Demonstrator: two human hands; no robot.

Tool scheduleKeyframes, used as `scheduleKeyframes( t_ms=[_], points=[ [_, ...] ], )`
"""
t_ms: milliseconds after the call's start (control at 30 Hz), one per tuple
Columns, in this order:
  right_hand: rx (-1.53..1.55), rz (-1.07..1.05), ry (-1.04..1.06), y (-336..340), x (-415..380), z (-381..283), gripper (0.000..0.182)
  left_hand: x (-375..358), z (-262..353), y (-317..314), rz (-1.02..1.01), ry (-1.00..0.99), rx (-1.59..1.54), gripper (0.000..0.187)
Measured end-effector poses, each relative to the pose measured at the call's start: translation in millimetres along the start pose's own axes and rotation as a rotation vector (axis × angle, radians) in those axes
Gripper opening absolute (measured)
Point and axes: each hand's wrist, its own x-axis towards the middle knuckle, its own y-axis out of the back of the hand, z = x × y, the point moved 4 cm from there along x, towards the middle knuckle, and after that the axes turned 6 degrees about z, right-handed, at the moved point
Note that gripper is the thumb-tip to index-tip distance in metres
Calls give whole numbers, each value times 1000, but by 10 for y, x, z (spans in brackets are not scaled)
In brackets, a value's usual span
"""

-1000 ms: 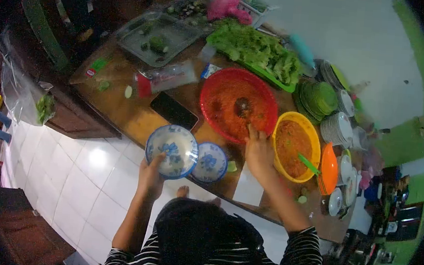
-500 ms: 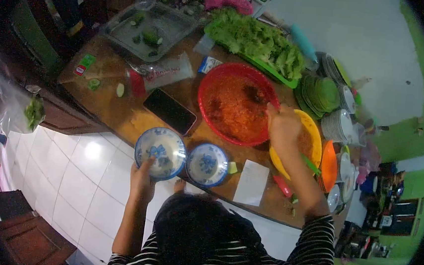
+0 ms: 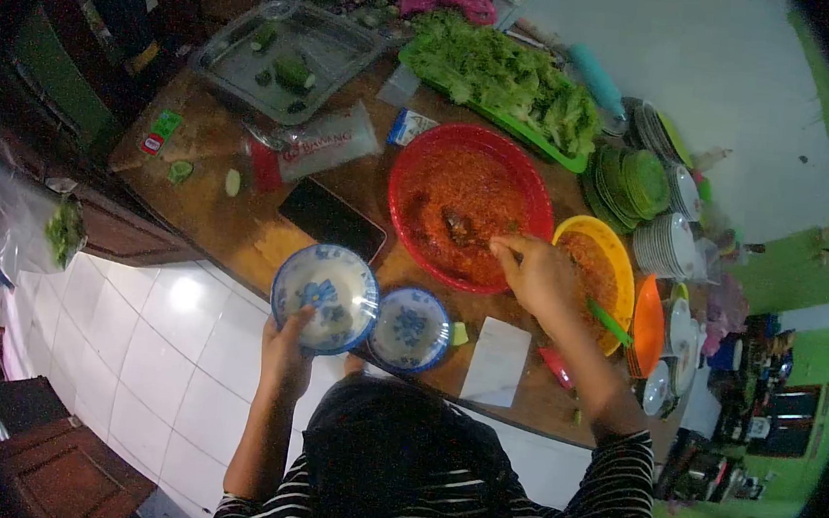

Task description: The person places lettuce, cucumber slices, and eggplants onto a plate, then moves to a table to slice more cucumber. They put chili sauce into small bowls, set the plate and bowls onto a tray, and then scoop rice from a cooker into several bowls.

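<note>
Left hand [image 3: 287, 358]: grasping a blue-patterned bowl [image 3: 345, 297], thumb over the inside; bowl held up at the near edge of the table [image 3: 209, 209]. Second patterned bowl [image 3: 409, 330] just beside it, resting on that edge.

Right hand [image 3: 542, 274]: fingers pinched on a spoon [image 3: 455, 225], its head in the orange-red mixture [image 3: 479, 181] inside the red basin [image 3: 433, 267]; handle too dim to trace fully. Basin stands mid-table, yellow bowl [image 3: 620, 275] against its right side, green handle [image 3: 608, 323] slanting over that bowl's rim.

White paper [image 3: 497, 363]: near edge, right of the second bowl. Black phone [image 3: 332, 218]: left of the basin. Lettuce [image 3: 506, 81] on a green tray [image 3: 540, 150]: toward the far edge. Clear tray [image 3: 337, 63]: far left corner.
</note>
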Motion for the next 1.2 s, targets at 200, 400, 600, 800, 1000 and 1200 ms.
scheduleKeyframes(
  t_ms=[200,400,600,800,1000,1200],
  points=[
    [318,-153,-164,-255,6,317,30,14,52,-107,-32,3,39,36],
    [574,-197,-302,-374,-46,523,26,50,114,-302,-88,-27,14,40],
    [636,-68,-316,-176,2,661,26,174,162,-636,-236,10,16,49],
    [546,-28,-332,234,89,685,27,372,181,-1062,-316,-55,135,53],
    [520,31,-166,600,173,461,28,729,-105,-1425,-377,43,54,53],
    [192,163,63,703,92,-59,20,474,-114,-1580,-538,146,-78,59]
  ],
)
